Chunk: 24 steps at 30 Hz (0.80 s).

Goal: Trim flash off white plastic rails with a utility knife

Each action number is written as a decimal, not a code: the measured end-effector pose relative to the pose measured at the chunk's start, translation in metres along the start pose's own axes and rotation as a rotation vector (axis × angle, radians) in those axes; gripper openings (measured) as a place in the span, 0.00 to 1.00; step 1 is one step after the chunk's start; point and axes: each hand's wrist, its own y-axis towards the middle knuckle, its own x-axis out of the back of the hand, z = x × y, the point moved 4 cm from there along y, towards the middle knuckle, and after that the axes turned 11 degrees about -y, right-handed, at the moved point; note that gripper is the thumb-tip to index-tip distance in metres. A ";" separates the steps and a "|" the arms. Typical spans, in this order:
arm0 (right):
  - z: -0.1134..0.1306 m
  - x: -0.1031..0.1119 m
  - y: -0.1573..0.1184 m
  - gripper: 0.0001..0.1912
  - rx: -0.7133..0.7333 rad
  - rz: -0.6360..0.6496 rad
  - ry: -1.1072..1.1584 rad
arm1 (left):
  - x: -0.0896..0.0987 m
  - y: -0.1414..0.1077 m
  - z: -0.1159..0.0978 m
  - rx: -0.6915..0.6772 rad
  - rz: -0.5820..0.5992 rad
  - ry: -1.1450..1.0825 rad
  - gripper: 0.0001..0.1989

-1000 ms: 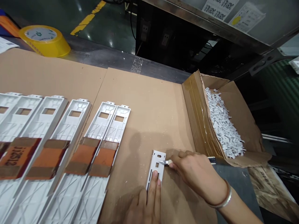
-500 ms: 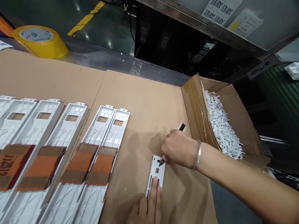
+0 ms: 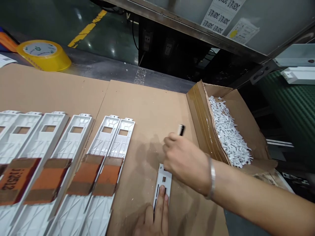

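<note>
My left hand [image 3: 152, 218] presses its fingertips down on a narrow white plastic bracket [image 3: 162, 178], which lies flat on brown cardboard. Its fingers cover the lower slot. My right hand [image 3: 184, 160] hovers just above the bracket's upper right and wears a metal bangle. That hand is closed around a craft knife [image 3: 181, 129], whose black and white handle end sticks up past the fingers. The blade is hidden inside the hand and does not touch the bracket.
Long white plastic panels [image 3: 105, 137] with square windows and brown-orange pads lie side by side at left. A cardboard box [image 3: 200, 121] of white plastic offcuts [image 3: 227, 134] stands at right. A yellow tape roll [image 3: 44, 57] sits at the far back left.
My right hand has lifted the knife away from the bracket's opening, and its handle now points up. My left hand stays on the bracket. The whole view has shifted slightly.
</note>
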 end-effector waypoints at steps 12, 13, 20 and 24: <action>0.092 -0.142 -0.110 0.21 -1.111 -0.435 0.605 | 0.004 -0.006 0.009 0.192 0.041 -0.577 0.33; 0.102 -0.150 -0.109 0.23 -1.157 -0.473 0.626 | 0.009 -0.006 0.013 0.218 0.001 -0.751 0.32; 0.160 -0.135 -0.124 0.22 -1.319 -0.680 0.907 | 0.030 -0.002 0.009 0.756 0.052 -2.125 0.27; 0.229 -0.116 -0.126 0.29 -0.935 -0.724 1.905 | 0.043 0.007 -0.023 0.854 -0.046 -2.325 0.29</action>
